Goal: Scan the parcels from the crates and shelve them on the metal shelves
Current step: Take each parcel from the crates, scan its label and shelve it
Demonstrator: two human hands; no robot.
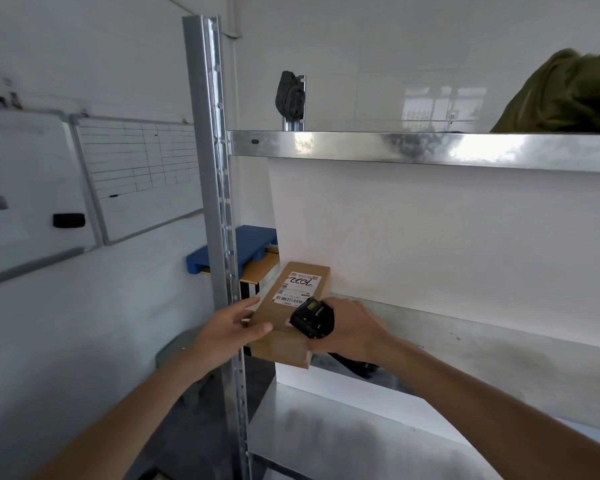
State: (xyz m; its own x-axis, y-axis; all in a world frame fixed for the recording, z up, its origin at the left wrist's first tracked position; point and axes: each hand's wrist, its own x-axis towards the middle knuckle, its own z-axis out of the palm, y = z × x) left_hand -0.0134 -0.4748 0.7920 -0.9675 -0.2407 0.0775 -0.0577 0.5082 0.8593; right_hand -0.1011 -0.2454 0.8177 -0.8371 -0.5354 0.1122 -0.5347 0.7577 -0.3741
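Head view showed the stiff, probably light parcel (289,315) at the metal shelf (499,344) left end, left hand (231,329) and right hand (352,332) grasping its sides, the right wearing the scanner (310,317).

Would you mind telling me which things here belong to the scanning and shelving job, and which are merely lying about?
Belongs to the job:
cardboard parcel, held by the left hand
black scanner, on the right hand
metal shelf

Lying about:
whiteboards on the wall
olive cloth on the upper shelf
blue pallet behind the upright
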